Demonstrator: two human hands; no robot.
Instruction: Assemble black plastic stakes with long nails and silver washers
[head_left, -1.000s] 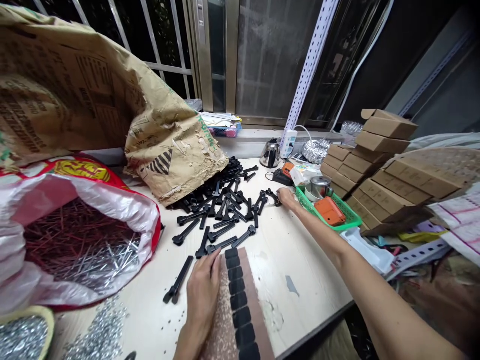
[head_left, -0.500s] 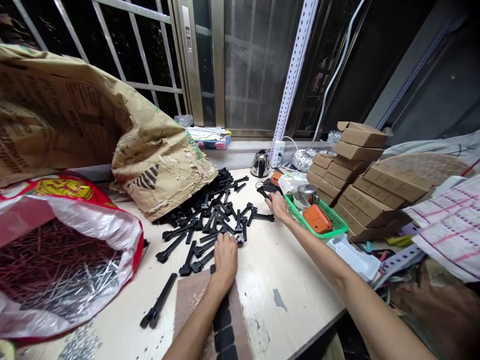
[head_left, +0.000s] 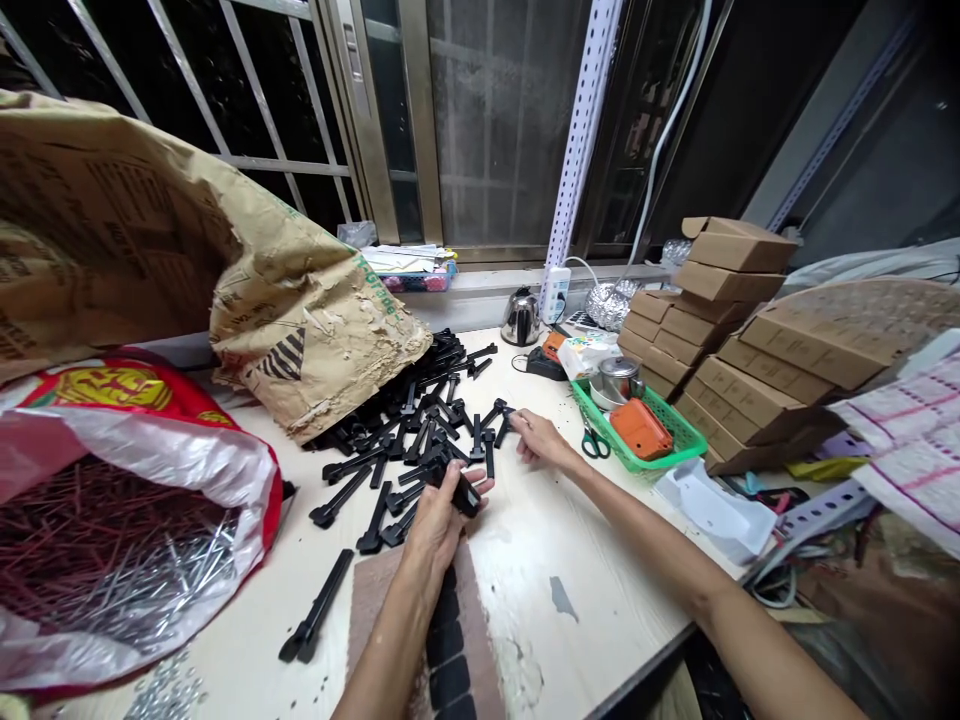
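My left hand [head_left: 436, 522] is closed around a black plastic part [head_left: 463, 492], its fingertips showing on the right side. Below it, a row of black square pieces [head_left: 448, 655] runs along a brown strip [head_left: 371, 600]. My right hand [head_left: 541, 440] reaches to the edge of a heap of long black plastic parts [head_left: 420, 435], with thumb and forefinger pinched on the end of one such part [head_left: 506, 428]. The fingers partly hide that end. A single black part [head_left: 319, 605] lies apart, left of the strip.
A torn paper sack [head_left: 337, 330] lies behind the heap. On the left, a bag [head_left: 259, 545] holds metal pins. Scissors [head_left: 596, 442] lie beside a green basket [head_left: 694, 447]. A kettle [head_left: 520, 318] stands at the back, and cardboard boxes [head_left: 742, 400] are stacked on the right.
My left hand has moved from beside the strip up to the heap, and now has a black plastic part in it. My right hand has moved left from near the basket, uncovering the scissors.
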